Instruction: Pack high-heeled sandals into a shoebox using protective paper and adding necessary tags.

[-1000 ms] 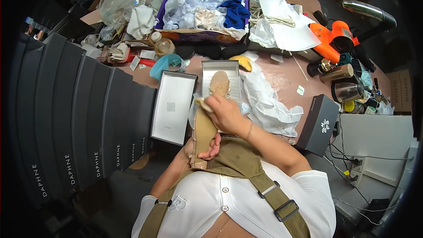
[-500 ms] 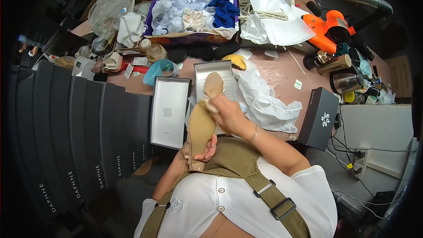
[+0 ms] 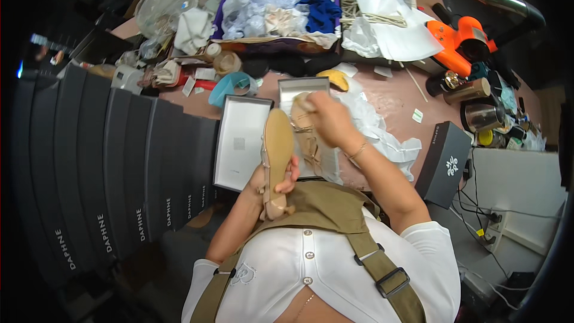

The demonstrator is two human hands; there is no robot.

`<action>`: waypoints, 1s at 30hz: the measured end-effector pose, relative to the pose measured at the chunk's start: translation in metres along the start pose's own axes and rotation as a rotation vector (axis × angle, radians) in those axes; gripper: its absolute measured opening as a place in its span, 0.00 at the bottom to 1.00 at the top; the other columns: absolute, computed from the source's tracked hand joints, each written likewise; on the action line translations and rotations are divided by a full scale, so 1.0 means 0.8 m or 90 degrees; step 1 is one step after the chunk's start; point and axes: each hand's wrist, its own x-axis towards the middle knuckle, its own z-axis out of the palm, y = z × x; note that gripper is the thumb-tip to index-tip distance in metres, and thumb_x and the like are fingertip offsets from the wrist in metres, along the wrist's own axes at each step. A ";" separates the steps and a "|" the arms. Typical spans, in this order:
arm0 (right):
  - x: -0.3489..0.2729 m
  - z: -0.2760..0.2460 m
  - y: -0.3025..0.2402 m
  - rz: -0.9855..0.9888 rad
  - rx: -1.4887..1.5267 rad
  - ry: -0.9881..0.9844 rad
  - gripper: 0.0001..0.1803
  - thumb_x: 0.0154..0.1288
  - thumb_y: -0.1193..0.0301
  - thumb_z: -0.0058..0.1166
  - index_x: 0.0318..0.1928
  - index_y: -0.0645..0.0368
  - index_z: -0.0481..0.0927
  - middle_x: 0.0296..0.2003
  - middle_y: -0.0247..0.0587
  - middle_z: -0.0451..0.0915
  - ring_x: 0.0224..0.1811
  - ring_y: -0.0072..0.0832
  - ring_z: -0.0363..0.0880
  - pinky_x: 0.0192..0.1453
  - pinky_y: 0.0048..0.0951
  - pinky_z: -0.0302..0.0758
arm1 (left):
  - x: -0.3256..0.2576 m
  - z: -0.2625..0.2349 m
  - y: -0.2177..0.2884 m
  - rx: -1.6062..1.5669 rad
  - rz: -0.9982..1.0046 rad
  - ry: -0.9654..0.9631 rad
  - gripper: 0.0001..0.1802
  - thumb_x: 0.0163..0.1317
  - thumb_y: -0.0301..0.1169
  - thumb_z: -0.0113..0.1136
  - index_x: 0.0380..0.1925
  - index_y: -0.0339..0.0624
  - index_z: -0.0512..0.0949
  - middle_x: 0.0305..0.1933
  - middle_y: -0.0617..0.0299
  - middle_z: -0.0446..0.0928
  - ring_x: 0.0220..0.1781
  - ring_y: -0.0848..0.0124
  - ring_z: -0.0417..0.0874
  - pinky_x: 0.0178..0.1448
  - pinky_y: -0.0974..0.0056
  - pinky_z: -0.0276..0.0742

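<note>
My left hand is closed round a beige sandal, held upright in front of my apron with its tan sole facing me. Above the open shoe box, my right hand is slightly blurred, its fingers pinched on a small pale yellowish pad. A second sandal lies in the box, its toe end just under those fingers. Left of the box sits its white-lined lid, partly behind the held sandal. What the pad is made of cannot be made out.
Dark shoe boxes stand in a row at the left. White tissue paper lies right of the open box, with a closed dark box beyond. Behind are a carton of crumpled plastic and an orange heat gun.
My right hand has moved off the held sandal's sole, up and right over the box. The held sandal has turned more upright. The whole view has shifted a little.
</note>
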 end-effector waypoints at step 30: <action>-0.083 0.006 -0.105 -0.189 0.064 -0.090 0.27 0.50 0.70 0.66 0.52 0.59 0.72 0.52 0.43 0.74 0.54 0.37 0.73 0.60 0.39 0.66 | 0.004 0.009 0.030 -0.141 0.273 0.154 0.18 0.71 0.43 0.46 0.48 0.41 0.74 0.37 0.58 0.76 0.36 0.67 0.79 0.43 0.61 0.77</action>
